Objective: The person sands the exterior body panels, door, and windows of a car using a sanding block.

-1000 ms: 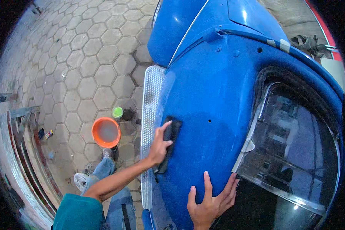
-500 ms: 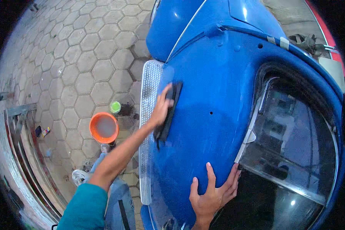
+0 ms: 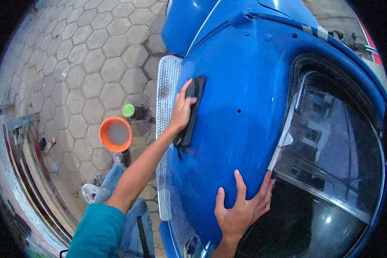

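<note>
Probably light, limp; best held mid-length. Clasping soft-looking dark cloth (image 3: pixel 194 111) in left grip (image 3: pixel 182 112); resting splayed right grip (image 3: pixel 241 213) on blue panel (image 3: pixel 226 137).

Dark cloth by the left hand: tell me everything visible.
The dark cloth looks black and soft, folded into a long narrow pad with a ragged, slightly blurred tail at its lower end. It lies lengthwise against the blue car body, just right of the dimpled silvery step. The left hand holds it, thumb across its surface. Dampness can't be told.
</note>
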The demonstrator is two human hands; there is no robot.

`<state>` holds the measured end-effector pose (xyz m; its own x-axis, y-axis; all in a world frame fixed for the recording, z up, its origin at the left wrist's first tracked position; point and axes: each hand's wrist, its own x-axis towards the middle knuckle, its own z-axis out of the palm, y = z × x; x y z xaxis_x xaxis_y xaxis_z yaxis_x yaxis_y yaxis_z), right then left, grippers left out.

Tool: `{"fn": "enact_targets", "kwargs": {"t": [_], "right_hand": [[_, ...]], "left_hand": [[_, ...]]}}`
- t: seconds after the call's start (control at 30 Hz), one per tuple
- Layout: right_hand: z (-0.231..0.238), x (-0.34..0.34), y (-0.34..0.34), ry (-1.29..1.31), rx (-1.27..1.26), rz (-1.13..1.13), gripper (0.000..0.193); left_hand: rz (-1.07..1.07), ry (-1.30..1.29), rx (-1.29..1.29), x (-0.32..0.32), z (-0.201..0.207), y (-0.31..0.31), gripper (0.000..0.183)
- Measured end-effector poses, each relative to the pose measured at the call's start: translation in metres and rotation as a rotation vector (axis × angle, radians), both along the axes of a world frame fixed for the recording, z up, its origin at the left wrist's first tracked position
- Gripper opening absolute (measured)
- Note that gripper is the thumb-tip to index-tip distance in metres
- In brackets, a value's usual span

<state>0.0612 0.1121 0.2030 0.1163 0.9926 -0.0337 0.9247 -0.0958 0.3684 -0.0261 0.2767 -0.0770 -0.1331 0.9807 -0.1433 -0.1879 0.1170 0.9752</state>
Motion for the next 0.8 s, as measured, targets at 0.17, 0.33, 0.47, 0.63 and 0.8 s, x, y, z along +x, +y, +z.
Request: {"fn": "enact_targets", "kwargs": {"t": [0.17,0.33,0.47,0.63,0.8], "right_hand": [[-0.008,0.011,0.000,0.050,0.012,-0.005,0.051],[-0.008,0.010,0.001,0.083,0.041,0.032,0.048],[-0.007,0.011,0.001,0.104,0.054,0.027,0.048],[-0.012,0.010,-0.001,0.117,0.086,0.050,0.048],[-0.010,0.011,0.001,0.175,0.150,0.038,0.048]], "left_hand": [[-0.017,0.015,-0.097,0.023,0.001,-0.138,0.065],[-0.217,0.023,0.026,0.003,0.124,-0.091,0.078],[-0.039,0.122,0.321,0.005,0.117,-0.010,0.066],[0.016,-0.009,-0.026,0.012,0.064,-0.066,0.063],[-0.147,0.013,-0.061,0.008,0.124,-0.182,0.070]]}}
